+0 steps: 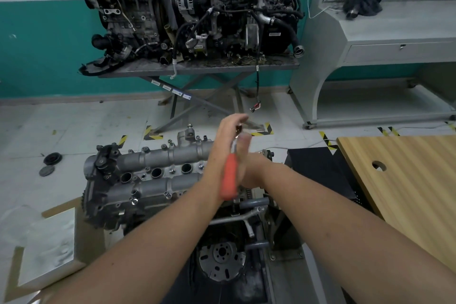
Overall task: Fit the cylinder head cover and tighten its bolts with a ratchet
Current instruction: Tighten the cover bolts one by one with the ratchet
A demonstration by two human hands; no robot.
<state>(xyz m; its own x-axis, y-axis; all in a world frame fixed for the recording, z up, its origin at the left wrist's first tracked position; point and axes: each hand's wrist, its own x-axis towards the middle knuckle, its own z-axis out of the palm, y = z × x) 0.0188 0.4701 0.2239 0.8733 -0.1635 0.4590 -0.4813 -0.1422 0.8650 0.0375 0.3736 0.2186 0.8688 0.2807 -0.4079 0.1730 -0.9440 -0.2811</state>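
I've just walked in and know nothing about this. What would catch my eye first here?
Probably the bright orange-handled ratchet in the middle, held up between the left hand and the right hand above the grey cylinder head cover on the engine below. Behind, against the teal wall, a second engine thick with black hoses sits on a scissor-leg table.

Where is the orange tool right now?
The orange-handled ratchet is mid-frame in the head view, held up between the left hand and right hand, above the cylinder head cover.
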